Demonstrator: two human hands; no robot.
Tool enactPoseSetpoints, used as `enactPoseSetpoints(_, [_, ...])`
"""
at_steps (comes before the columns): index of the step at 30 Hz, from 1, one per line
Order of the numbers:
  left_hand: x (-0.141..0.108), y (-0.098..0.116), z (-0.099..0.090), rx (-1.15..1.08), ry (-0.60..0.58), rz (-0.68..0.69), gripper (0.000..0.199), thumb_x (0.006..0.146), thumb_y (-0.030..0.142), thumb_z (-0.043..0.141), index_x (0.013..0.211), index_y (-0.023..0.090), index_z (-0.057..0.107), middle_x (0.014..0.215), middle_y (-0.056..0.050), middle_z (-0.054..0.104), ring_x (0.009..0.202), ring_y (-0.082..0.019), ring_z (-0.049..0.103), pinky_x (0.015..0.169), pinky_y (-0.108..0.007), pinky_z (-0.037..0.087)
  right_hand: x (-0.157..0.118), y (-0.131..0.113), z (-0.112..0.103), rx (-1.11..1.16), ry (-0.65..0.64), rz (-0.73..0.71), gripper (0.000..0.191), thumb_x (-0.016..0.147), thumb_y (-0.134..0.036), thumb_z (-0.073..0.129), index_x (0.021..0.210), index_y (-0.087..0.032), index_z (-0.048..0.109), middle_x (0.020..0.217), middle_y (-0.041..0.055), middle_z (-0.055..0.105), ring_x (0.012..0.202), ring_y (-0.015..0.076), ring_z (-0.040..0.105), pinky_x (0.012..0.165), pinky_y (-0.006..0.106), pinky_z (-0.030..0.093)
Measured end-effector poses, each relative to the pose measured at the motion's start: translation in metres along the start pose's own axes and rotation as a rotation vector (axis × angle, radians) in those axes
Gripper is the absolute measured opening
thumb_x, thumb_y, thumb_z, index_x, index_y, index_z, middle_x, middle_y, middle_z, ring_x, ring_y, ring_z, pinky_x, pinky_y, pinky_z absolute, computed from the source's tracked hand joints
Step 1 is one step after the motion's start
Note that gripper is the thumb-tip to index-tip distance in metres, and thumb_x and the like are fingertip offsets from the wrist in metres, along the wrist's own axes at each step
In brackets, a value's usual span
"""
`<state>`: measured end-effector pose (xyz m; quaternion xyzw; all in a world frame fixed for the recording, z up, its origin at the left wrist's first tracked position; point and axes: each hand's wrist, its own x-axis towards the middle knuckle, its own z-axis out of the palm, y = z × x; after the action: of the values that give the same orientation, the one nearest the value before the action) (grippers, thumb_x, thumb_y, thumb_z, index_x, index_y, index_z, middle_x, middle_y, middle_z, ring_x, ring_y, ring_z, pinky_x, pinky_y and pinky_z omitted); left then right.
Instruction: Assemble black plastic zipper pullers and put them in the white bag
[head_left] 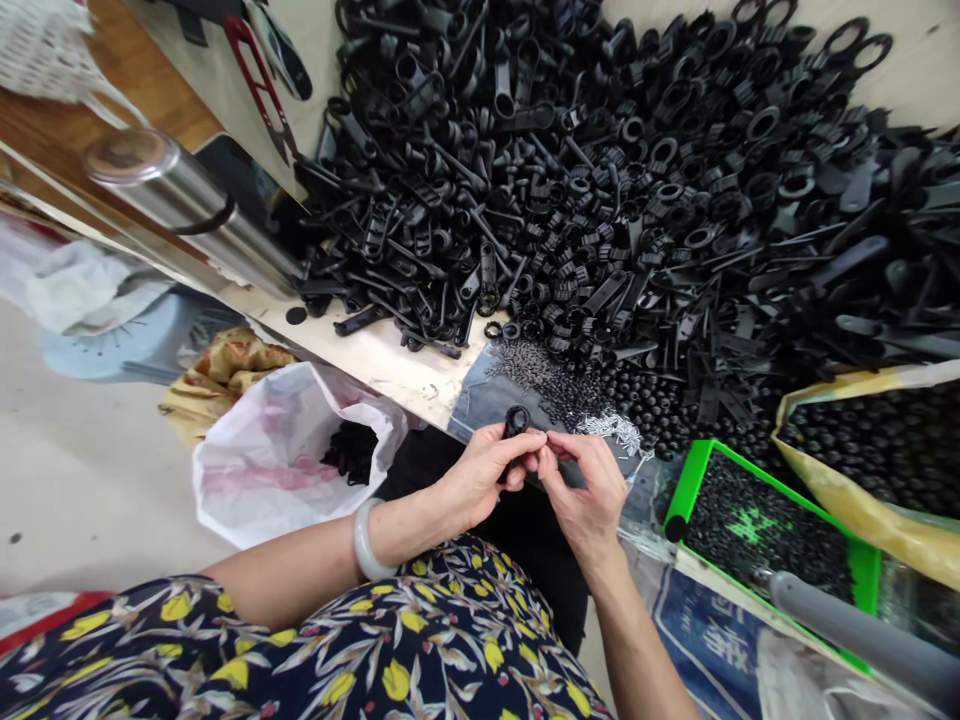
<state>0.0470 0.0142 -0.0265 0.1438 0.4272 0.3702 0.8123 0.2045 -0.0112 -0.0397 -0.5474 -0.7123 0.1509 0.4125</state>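
My left hand [484,470] is closed around a black plastic part with a round ring end [516,420] that sticks up above the fingers. My right hand [589,480] meets it, thumb and forefinger pinched together at the part's side; whatever sits in that pinch is too small to make out. Just beyond the hands lie a heap of silvery metal pins [611,428], a spread of tiny dark pieces [536,375] and many small black balls [649,405]. A large pile of black plastic parts [525,180] covers the table behind them.
At right stand a green tray [688,480] of small black bits, a yellow bag [862,510] of black balls and a grey cylindrical handle [847,615]. Left are a steel flask [195,215], a red-handled tool [259,85] and a white sack [255,460] below the table edge.
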Motion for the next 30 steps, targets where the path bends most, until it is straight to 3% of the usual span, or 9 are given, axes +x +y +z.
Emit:
enactPoseSetpoints(12, [-0.003,0.002,0.005,-0.022,-0.015,-0.002,0.030,0.078,0.035,0.083,0.072,0.011,0.066,0.064,0.001,0.059,0.049,-0.003,0.042,0.046,-0.018,0.023,-0.003,0.001,0.003,0.016,0.043,0.001,0.018,0.094,-0.016,0.071,0.110,-0.022,0.071,0.090,0.0035,0.074,0.078,0.0176,0.067,0.072,0.033,0.057])
enactPoseSetpoints(24, [-0.006,0.004,0.004,0.031,-0.021,-0.067,0.034,0.075,0.041,0.086,0.076,0.013,0.066,0.063,0.004,0.055,0.050,-0.004,0.039,0.049,-0.022,0.020,0.002,0.006,-0.005,0.146,-0.093,0.082,0.010,0.092,-0.020,0.068,0.102,-0.023,0.068,0.082,0.0004,0.066,0.073,0.0162,0.061,0.068,0.030,0.052])
enactPoseSetpoints(30, [-0.017,0.018,-0.003,0.017,-0.080,-0.160,0.026,0.080,0.037,0.074,0.089,0.014,0.069,0.075,-0.002,0.064,0.059,-0.009,0.049,0.058,-0.026,0.033,0.002,0.010,-0.010,0.234,-0.100,0.156,0.009,0.091,-0.020,0.069,0.099,-0.023,0.068,0.081,-0.0005,0.062,0.071,0.0154,0.058,0.064,0.029,0.049])
